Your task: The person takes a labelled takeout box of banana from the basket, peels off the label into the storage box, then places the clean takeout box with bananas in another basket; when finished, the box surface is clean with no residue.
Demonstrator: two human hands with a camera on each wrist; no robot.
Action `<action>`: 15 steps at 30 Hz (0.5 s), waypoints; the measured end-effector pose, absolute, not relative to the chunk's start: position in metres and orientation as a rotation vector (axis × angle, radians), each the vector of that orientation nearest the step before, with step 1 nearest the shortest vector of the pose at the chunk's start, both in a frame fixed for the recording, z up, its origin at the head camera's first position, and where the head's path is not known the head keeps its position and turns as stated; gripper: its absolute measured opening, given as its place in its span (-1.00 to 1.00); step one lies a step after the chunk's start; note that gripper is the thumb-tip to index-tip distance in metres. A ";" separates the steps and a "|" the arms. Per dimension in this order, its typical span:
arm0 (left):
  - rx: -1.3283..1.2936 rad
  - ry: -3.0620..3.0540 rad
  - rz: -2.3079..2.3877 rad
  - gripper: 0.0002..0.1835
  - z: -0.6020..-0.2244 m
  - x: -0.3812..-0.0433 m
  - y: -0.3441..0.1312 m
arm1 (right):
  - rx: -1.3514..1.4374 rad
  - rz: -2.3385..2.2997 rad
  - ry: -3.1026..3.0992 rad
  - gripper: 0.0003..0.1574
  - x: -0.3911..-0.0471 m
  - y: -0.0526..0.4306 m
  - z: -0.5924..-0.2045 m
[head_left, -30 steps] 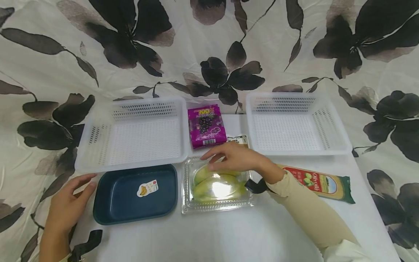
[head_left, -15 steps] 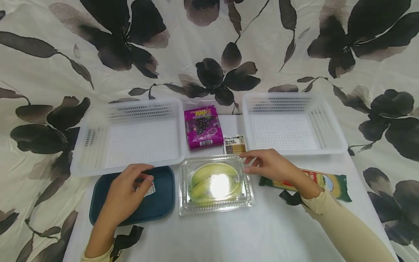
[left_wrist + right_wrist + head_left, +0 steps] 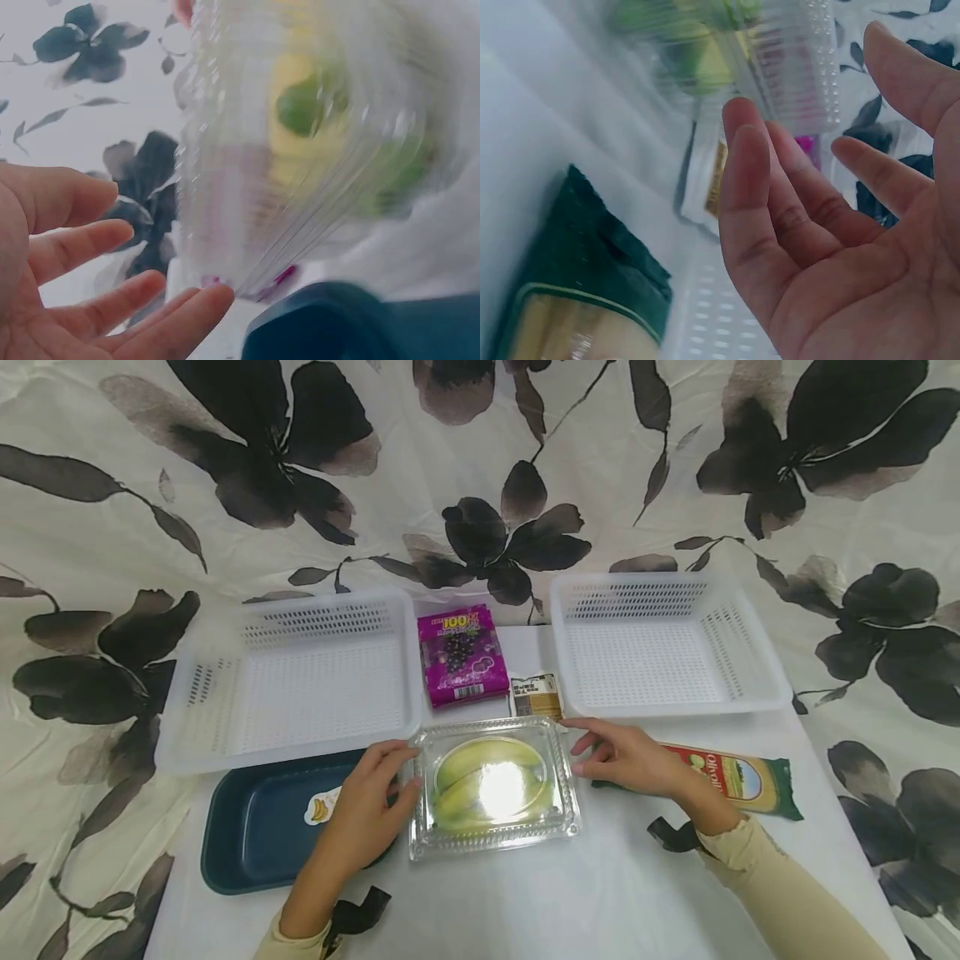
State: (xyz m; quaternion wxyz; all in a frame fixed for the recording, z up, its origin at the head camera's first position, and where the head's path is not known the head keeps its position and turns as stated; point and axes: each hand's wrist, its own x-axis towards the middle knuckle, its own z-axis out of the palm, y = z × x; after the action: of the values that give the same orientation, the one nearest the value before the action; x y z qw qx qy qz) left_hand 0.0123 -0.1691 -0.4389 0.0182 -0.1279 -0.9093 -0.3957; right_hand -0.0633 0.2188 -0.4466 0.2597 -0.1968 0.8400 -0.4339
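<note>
A clear plastic clamshell box (image 3: pixel 491 843) with yellow-green fruit (image 3: pixel 457 777) inside lies at the middle of the table. My left hand (image 3: pixel 371 806) is at its left side, over the right part of a dark blue tray (image 3: pixel 255 827) that bears a small banana sticker. In the left wrist view the fingers (image 3: pixel 187 322) are spread beside the box; whether they touch it I cannot tell. My right hand (image 3: pixel 630 760) is at the box's right side, fingers (image 3: pixel 746 172) loosely bent, with nothing held. A green-ended pasta packet (image 3: pixel 750 781) lies partly behind the right wrist.
Two white perforated baskets stand at the back, one on the left (image 3: pixel 300 693) and one on the right (image 3: pixel 652 664). Between them lie a purple packet (image 3: pixel 463 656) with grapes on it and a small brown-and-white packet (image 3: pixel 536 695). A floral cloth (image 3: pixel 487 460) hangs behind.
My left hand has come right, from the far side of the blue tray to the box. The right hand has drawn back from above the box to its right side.
</note>
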 end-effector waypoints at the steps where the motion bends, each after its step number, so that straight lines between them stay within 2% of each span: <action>1: -0.391 -2.822 -1.241 -0.58 -0.440 0.013 -0.168 | -0.523 -1.191 2.261 -0.13 -0.063 0.219 -0.448; 15: -0.172 -2.916 -1.410 -0.38 -0.450 0.022 -0.159 | -0.292 -1.370 2.047 0.07 -0.054 0.213 -0.464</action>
State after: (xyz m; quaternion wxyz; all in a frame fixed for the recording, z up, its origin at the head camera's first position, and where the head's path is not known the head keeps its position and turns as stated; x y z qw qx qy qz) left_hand 0.0220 -0.1592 -0.4500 -0.0507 -0.0529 -0.8979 -0.4341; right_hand -0.0542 0.2126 -0.4636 0.3247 -0.1115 0.7804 -0.5226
